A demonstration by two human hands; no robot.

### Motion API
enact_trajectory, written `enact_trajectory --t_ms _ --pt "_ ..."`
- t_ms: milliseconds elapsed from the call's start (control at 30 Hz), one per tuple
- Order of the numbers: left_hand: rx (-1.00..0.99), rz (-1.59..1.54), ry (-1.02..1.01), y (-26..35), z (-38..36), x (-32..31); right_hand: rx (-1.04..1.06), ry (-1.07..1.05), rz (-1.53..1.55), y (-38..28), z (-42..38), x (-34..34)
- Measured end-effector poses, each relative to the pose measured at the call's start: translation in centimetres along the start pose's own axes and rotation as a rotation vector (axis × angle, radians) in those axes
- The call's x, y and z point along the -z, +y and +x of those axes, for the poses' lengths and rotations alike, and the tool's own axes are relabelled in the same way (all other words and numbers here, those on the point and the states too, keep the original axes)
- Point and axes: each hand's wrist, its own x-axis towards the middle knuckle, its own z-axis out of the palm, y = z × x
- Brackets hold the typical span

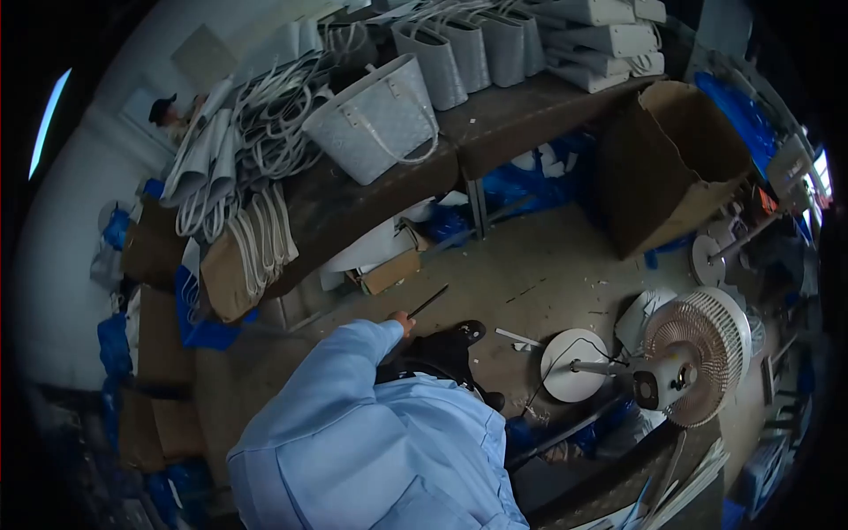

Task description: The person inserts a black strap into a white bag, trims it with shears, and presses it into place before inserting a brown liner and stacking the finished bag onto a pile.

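My left hand (405, 323), at the end of a light blue sleeve (331, 358), is closed around a thin dark rod-like tool (429, 301). The tool points up and to the right over the floor; its exact kind is too dark to make out. My right hand is out of view. Beyond the left hand, a pale grey patterned tote bag (375, 119) stands on a dark padded bench (353, 199). Beside it lie piled white bag straps (274, 124) and a row of cream handles (263, 238).
More grey tote bags (433, 66) and stacked white bags (609, 44) line the bench. An open brown carton (680, 212) stands right. A fan (698, 353) and a round white base (574, 365) are close by. A person in a dark cap (163, 109) is at back left.
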Motion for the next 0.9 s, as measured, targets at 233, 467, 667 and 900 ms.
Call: enact_trajectory --t_ms 233,467,667,900 --pt "0.172 -0.444 0.324 -7.0 -2.6 -1.5 0.085 0.023 0.061 -8.0 0.3 0.8" --pt "-0.035 -1.362 0.963 -4.6 3.2 15.4 0.208 0.116 0.245 -14.2 -2.7 2.3" --pt "-0.260 -1.393 0.921 -3.4 1.7 36.5 0.289 0.047 0.480 -20.3 -12.5 2.8" --pt "-0.494 -1.312 0.537 -2.8 12.4 50.4 0.445 -0.309 0.884 -34.7 -32.9 0.6"
